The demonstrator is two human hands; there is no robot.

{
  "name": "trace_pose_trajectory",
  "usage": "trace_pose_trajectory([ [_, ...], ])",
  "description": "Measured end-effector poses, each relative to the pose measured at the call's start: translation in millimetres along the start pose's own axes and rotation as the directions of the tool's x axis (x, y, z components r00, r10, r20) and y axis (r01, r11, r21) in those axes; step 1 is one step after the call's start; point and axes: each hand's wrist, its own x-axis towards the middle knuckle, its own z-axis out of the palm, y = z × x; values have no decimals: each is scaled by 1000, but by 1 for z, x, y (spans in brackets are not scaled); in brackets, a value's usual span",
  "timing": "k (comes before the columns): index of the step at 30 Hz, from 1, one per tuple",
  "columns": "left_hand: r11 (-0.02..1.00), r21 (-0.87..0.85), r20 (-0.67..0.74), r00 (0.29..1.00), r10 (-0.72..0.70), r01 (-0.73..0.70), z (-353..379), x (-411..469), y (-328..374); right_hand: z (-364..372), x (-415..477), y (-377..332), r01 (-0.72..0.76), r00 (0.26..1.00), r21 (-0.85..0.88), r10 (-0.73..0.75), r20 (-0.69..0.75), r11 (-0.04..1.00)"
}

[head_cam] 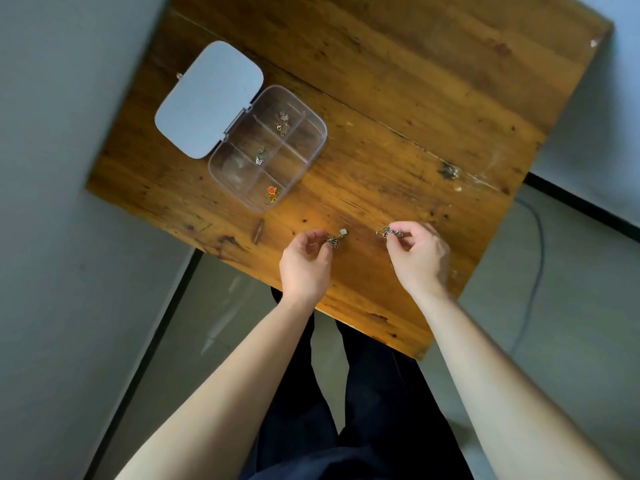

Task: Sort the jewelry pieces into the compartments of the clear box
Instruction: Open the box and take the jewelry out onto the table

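Two bare forearms reach up from the bottom edge over dark trousers, ending in hands above the near edge of a worn wooden table. Left hand has its thumb and fingertips pressed together on a small silvery jewelry piece, a tangle of links with a pale charm sticking out at the top. Right hand pinches a second silvery piece between thumb and forefinger, its rings jutting to the left; the other fingers curl loosely. Both pieces are near each other but apart, and whether they touch the wood cannot be told. Farther up and to the left lies the clear box, open, with rounded corners and thin dividers. A compartment toward its far end holds a cluster of small pale charms, a middle one holds a silver butterfly-like charm, and the nearest one holds a red and gold piece. Its opaque grey lid lies flat, hinged on the box's left side. Nothing lies between the hands and the box. Grey floor surrounds the table, with a thin cable trailing at the right.
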Motion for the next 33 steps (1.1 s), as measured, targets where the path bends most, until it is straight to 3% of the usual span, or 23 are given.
trace_pose_trajectory([
  [4,998,36,-6,999,54,-53,-22,2,5,-5,4,-10,35,999,-8,-34,22,999],
  [12,898,282,-122,916,383,-338,-79,40,48,-9,31,-65,194,980,-17,-193,47,981],
  [15,772,523,60,919,390,-362,-91,64,57,-3,46,-91,313,947,-55,-307,94,948],
  [18,600,725,282,941,189,-338,-92,81,62,4,59,-118,428,898,-76,-414,150,901],
  [20,560,740,357,923,142,-372,-89,87,61,9,69,-138,511,854,-100,-491,175,853],
  [25,672,636,380,912,153,-378,-84,96,58,25,96,-185,671,740,-232,-615,273,705],
  [28,691,591,420,890,176,-415,-86,98,56,36,102,-207,777,628,-278,-663,408,565],
  [31,700,560,470,866,172,-443,-91,101,57,49,102,-220,859,509,-314,-610,607,404],
  [33,702,551,497,853,157,-450,-93,106,58,55,100,-224,875,483,-363,-541,689,320],
])
